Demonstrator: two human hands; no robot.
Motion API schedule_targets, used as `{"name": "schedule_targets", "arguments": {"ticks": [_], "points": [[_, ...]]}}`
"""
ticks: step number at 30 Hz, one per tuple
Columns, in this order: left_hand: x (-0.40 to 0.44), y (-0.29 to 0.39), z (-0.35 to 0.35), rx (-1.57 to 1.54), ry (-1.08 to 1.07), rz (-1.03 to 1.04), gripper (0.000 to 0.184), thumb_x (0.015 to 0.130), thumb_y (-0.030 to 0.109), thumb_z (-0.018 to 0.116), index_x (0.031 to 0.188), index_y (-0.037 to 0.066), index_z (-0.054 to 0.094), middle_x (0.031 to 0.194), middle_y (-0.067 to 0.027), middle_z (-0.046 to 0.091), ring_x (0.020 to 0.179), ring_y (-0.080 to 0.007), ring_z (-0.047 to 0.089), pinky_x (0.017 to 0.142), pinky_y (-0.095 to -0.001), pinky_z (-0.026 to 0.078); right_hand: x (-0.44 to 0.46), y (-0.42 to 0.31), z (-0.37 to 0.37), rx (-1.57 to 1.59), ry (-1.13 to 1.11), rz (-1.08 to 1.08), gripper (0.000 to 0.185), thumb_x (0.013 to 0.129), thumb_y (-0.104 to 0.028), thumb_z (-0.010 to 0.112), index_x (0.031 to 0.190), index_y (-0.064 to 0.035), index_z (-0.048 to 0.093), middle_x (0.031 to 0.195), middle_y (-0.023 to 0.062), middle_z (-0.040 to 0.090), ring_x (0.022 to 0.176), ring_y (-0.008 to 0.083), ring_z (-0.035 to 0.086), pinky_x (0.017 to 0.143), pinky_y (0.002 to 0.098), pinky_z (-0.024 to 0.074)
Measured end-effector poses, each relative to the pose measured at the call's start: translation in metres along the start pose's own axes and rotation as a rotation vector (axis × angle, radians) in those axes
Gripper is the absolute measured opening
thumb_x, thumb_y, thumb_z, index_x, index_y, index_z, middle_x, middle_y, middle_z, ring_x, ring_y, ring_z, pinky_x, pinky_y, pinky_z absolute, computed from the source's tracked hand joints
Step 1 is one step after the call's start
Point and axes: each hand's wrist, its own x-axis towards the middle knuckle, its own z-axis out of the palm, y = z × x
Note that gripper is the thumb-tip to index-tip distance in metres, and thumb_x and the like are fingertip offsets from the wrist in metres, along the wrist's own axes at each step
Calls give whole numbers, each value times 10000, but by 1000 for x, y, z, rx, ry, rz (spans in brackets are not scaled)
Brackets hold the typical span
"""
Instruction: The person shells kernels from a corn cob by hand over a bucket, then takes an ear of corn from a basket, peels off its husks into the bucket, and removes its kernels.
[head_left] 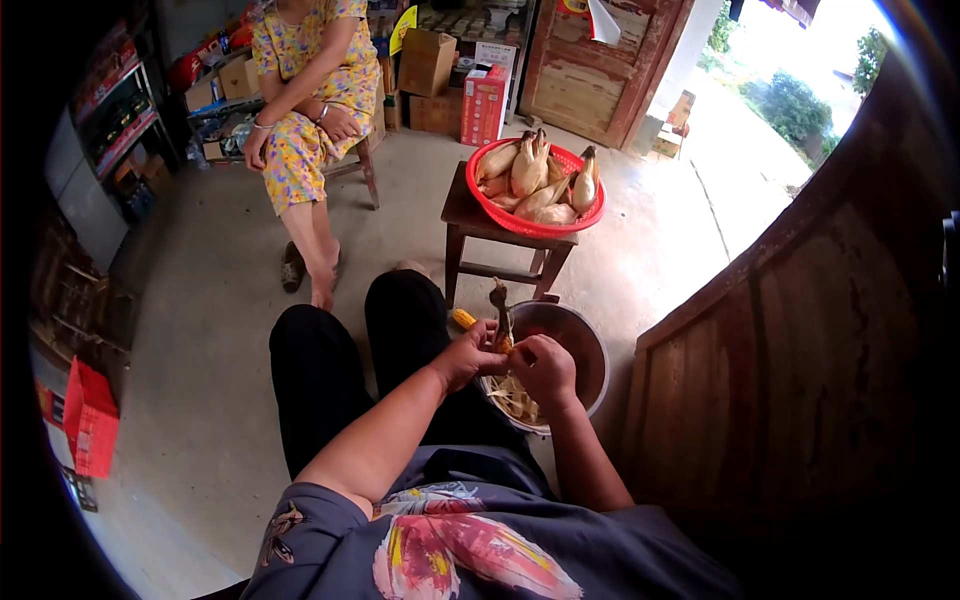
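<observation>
My left hand point(466, 358) is closed around an ear of corn point(504, 338), its dark, dry tip pointing up. Against the lower part of the same ear, the bent fingers of my right hand point(546, 370) are pinched; exactly what they grip is partly hidden. Below both hands stands a metal basin point(601, 372) with pale husk scraps point(514, 402) inside. A bare yellow corn cob point(463, 318) shows just beyond my left hand. Farther off, a red plastic basket point(540, 230) holds several ears in dry husks point(530, 170).
The basket rests on a wooden stool point(462, 212). A seated person in a flowered outfit point(300, 130) is at the upper left. A wooden door point(760, 380) stands close on my right. Cardboard boxes point(426, 62) and a red crate point(91, 418) are around the room.
</observation>
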Motion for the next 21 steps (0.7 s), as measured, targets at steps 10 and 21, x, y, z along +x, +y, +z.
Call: {"name": "schedule_targets", "arguments": {"ticks": [10,21], "points": [[-1,3,1,-20,-27,-19,489,835,-23,666,1250,70,426,1066,-76,613,950,-191,636,824,-348,557,0,17,5,70,39,48,56,735,-86,669,757,-48,634,742,124,629,695,297,623,631,359,505],[-1,0,2,123,-33,-66,519,831,46,714,1267,66,435,1054,-70,628,926,-161,630,820,-312,538,-7,27,6,19,39,40,23,770,-26,641,790,-20,631,731,100,632,669,218,622,638,305,498]]}}
